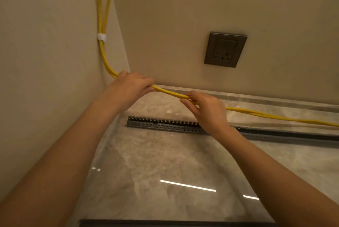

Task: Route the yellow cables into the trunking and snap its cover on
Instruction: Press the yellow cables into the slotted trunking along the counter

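Down at the corner where wall meets floor [165,162], the left hand [131,83] has its fingers curled right over the yellow cables [170,93], and the right hand [207,109] pinches the same bundle nearby, thumb against fingers. The cables hang above the open slotted trunking [161,125] lying on the floor, not in it, dropping from a white clip [101,37] on the left wall.
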Demonstrator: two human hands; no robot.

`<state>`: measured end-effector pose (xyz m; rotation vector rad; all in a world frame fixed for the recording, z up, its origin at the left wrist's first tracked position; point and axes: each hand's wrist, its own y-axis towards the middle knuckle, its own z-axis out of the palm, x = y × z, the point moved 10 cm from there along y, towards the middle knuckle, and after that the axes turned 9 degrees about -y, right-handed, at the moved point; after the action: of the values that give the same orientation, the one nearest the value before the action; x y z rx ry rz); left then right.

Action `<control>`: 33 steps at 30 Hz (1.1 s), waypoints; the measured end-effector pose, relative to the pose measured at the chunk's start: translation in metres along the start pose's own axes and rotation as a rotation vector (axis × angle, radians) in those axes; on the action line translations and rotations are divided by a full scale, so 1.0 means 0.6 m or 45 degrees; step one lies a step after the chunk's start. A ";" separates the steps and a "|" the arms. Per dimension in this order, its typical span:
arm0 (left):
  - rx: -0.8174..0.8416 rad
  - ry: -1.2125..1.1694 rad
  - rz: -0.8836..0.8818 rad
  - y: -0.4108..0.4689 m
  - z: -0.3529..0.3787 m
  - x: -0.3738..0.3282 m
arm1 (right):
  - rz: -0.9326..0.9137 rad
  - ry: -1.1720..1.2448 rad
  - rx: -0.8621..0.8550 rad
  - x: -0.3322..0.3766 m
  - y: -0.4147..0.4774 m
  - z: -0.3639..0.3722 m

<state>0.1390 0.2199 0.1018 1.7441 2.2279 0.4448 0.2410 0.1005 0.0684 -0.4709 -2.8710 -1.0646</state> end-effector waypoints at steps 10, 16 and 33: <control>-0.108 -0.425 -0.090 -0.045 -0.081 0.028 | 0.041 0.245 -0.249 0.073 0.049 -0.130; 0.040 -0.102 -0.047 -0.069 -0.022 0.042 | 0.005 0.310 0.114 0.068 0.011 -0.007; 0.293 0.132 -0.342 -0.101 0.058 0.071 | -0.192 0.227 0.276 0.147 0.026 0.012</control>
<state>0.0890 0.2499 0.0444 1.5181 2.6309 0.2306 0.1619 0.1396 0.0855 -0.1418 -2.8509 -0.7549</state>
